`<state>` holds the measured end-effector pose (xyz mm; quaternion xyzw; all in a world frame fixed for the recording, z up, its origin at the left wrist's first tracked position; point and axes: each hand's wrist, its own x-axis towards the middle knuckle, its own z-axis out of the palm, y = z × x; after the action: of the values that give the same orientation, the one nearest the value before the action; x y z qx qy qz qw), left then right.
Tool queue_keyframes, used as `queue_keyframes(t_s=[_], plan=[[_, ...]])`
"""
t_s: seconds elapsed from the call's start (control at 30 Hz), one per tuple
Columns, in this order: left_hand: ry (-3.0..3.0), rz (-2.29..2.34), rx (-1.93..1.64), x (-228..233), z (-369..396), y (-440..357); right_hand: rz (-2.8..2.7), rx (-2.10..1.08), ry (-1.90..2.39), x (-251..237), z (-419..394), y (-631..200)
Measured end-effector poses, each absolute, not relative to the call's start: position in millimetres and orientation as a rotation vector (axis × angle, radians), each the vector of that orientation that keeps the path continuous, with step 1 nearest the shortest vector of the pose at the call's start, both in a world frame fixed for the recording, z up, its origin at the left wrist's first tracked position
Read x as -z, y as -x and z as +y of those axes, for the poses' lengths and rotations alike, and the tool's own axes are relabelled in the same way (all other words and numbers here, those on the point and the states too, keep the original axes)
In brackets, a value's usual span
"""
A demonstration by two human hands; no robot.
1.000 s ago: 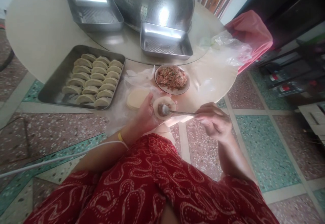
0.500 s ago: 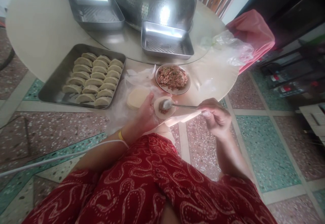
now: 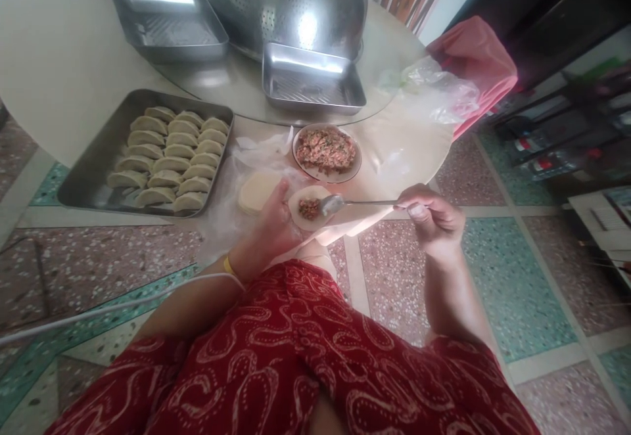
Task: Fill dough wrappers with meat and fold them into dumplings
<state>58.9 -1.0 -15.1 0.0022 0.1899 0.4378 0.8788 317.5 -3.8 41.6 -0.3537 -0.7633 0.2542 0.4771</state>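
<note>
On my left hand (image 3: 274, 228) rests a round dumpling wrapper (image 3: 302, 222), with a small mound of meat filling (image 3: 309, 208) in its middle. My right hand (image 3: 434, 221) is closed round the handle end of a metal spoon (image 3: 362, 202). The spoon's bowl lies at the wrapper's right side, beside the filling. Just beyond the wrapper is a plate (image 3: 294, 152) heaped with minced filling (image 3: 327, 149). A stack of wrappers (image 3: 256, 192) lies on a plastic bag (image 3: 224, 202) left of my left hand.
At the left, a metal tray (image 3: 83, 188) holds rows of folded dumplings (image 3: 172, 163). Two more metal pans (image 3: 315, 90) (image 3: 182, 31) and a large perforated metal bowl (image 3: 286, 4) stand farther back. A pink bin (image 3: 476, 60) with plastic bags (image 3: 444, 93) is at the right.
My right hand has drawn the spoon to the right, off the filling, which now shows on the wrapper. My left hand still holds the wrapper. The whole view has shifted slightly.
</note>
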Motion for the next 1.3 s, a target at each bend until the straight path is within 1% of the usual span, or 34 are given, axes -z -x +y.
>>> queue_keyframes(t_s=[0.17, 0.37, 0.43, 0.57, 0.63, 0.77, 0.93, 1.17, 1.3], plan=[[0.006, 0.399, -0.897, 12, -2, -61, -1.864, -0.617, 0.908, -41, -3, -314], [0.065, 0.526, -1.084, 4, 1, -66, -1.499, -0.508, 1.045, -43, -9, -302], [0.073, 0.536, -1.110, 2, 2, -67, -1.382, -0.604, 1.069, -44, -10, -295], [0.071, 0.465, -1.129, 3, 2, -65, -1.273, -0.951, 1.054, -48, -12, -285], [0.061, 0.449, -1.159, 3, 1, -64, -1.261, -1.036, 1.043, -49, -14, -282], [0.000, 0.457, -1.186, -1, 2, -62, -1.249, -0.952, 1.035, -46, -14, -276], [-0.012, 0.411, -1.169, -4, 0, -63, -1.194, -0.860, 1.138, -39, -6, -271], [0.032, 0.482, -1.159, -4, -1, -64, -1.201, -0.892, 1.134, -32, 1, -276], [-0.019, 0.419, -1.134, 0, -1, -64, -1.200, -0.944, 1.129, -27, -1, -273]])
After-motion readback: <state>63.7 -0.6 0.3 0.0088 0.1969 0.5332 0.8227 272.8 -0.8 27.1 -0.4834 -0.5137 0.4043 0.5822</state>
